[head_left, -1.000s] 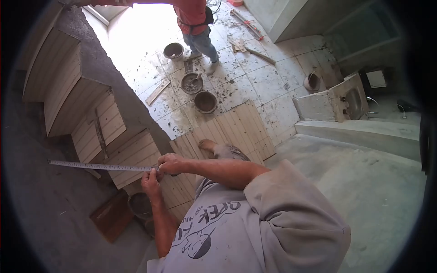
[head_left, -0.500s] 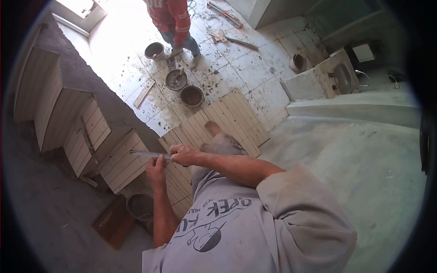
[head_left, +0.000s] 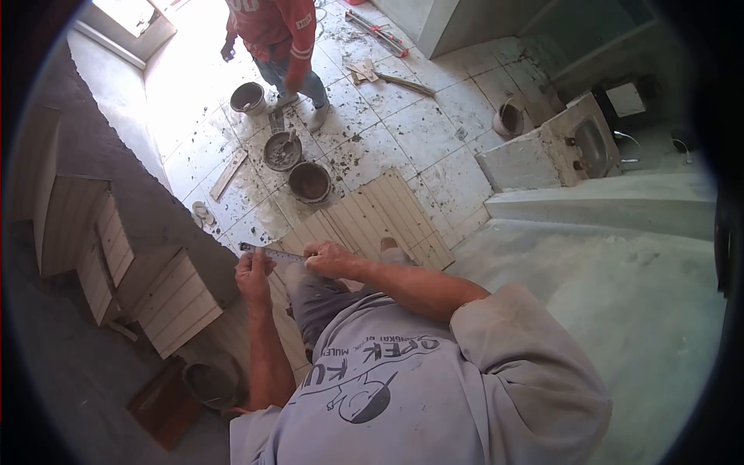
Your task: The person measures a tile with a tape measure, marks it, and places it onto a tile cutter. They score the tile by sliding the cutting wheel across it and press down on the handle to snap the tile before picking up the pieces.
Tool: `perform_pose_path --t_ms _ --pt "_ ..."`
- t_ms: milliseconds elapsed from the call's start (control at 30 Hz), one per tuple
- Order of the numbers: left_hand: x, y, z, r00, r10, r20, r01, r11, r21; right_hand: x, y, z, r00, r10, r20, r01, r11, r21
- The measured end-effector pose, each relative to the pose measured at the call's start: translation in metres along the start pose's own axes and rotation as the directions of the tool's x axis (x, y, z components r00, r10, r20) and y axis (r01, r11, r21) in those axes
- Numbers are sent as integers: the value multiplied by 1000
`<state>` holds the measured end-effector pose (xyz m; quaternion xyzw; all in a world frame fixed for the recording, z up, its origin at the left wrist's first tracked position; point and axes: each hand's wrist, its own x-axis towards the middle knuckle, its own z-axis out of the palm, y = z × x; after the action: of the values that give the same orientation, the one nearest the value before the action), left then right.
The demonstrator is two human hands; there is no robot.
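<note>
A thin grey strip with fine marks, like a ruler or tape blade, lies across both hands at the centre-left. My left hand pinches it near its left end, thumb and fingers pointing up. My right hand is closed round its other end, knuckles upward; what else may be inside that fist is hidden. Below the hands are my legs in dusty trousers, over pale striped tiles.
Tiled steps descend at the left beside a rough wall edge. A person in red stands ahead near buckets and a mortar pan. A tile cutter lies farther back; a sink is at the right.
The view has shifted, moving the steps and buckets leftward. My left hand has slid nearer the strip's far end, and the strip now tilts down to the right. The other person stands more upright.
</note>
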<state>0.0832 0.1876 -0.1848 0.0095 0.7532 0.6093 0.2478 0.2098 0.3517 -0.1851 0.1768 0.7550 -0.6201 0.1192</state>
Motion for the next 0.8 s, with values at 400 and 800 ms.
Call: perform_pose_path --t_ms 400,800 --pt "-18 -52 223 867 -135 479 -38 942 334 -106 196 -110 875 303 -378 -255 951 173" --pt "-11 -34 352 798 69 599 -210 963 168 -155 210 -196 773 366 -519 -191 914 359"
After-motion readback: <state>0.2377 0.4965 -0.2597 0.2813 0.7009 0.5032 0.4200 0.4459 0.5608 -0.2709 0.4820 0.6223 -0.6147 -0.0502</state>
